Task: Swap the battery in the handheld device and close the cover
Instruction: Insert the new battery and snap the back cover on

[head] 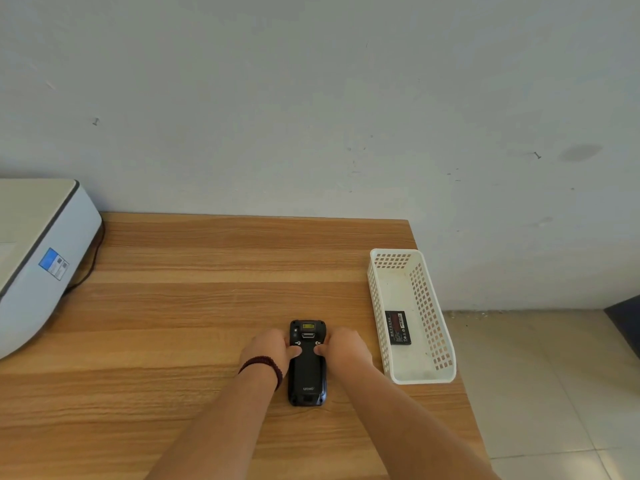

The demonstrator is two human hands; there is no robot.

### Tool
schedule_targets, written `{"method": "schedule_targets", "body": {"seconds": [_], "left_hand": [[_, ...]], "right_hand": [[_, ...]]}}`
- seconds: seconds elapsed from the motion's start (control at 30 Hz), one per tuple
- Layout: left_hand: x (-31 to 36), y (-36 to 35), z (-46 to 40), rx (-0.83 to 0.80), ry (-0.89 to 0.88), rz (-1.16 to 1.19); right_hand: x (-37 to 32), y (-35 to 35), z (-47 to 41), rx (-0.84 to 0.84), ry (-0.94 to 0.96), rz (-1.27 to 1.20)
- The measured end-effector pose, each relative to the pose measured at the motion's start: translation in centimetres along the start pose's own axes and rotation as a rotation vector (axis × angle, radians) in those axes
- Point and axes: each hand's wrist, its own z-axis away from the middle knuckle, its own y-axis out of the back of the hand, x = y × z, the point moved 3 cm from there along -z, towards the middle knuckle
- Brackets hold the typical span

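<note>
The black handheld device [307,372] lies face down on the wooden table [194,306], its back cover in place. My left hand [268,348] grips its left side and my right hand [346,346] grips its right side. Both thumbs press on the upper part of the back cover, just below the two latches. A black battery [397,328] lies flat inside the white basket [446,372] to the right of the device.
A white and grey printer [38,258] stands at the table's left rear, with a dark cable behind it. The table's right edge runs just past the basket, with tiled floor [554,393] beyond. A wall backs the table.
</note>
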Motion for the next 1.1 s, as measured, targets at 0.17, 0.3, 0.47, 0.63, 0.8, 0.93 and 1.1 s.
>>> {"method": "schedule_targets", "body": {"seconds": [0.17,0.3,0.47,0.63,0.8,0.93,1.1], "left_hand": [[0.2,0.2,-0.7,-0.065,0.089,-0.039],[0.3,0.2,-1.2,-0.117,0.12,-0.031],[0.1,0.0,-1.8,-0.116,0.158,-0.042],[0.2,-0.4,-1.6,-0.071,0.149,-0.087],[0.8,-0.1,-1.1,-0.066,0.136,-0.143],[-0.2,-0.3,-0.8,-0.144,0.15,-0.124],[-0.6,-0.9,-0.9,-0.158,0.153,-0.135]], "right_hand": [[-0.1,0.1,-0.7,-0.059,-0.056,0.017],[0.2,-0.1,-0.9,-0.087,-0.074,-0.051],[0.4,-0.4,-1.4,-0.128,-0.065,-0.09],[0.0,-0.5,-1.3,-0.123,-0.103,-0.059],[0.5,-0.8,-0.6,-0.14,-0.062,-0.039],[1.3,-0.2,0.1,-0.208,-0.055,-0.005],[1.1,-0.4,-0.1,-0.244,-0.056,0.077]]}}
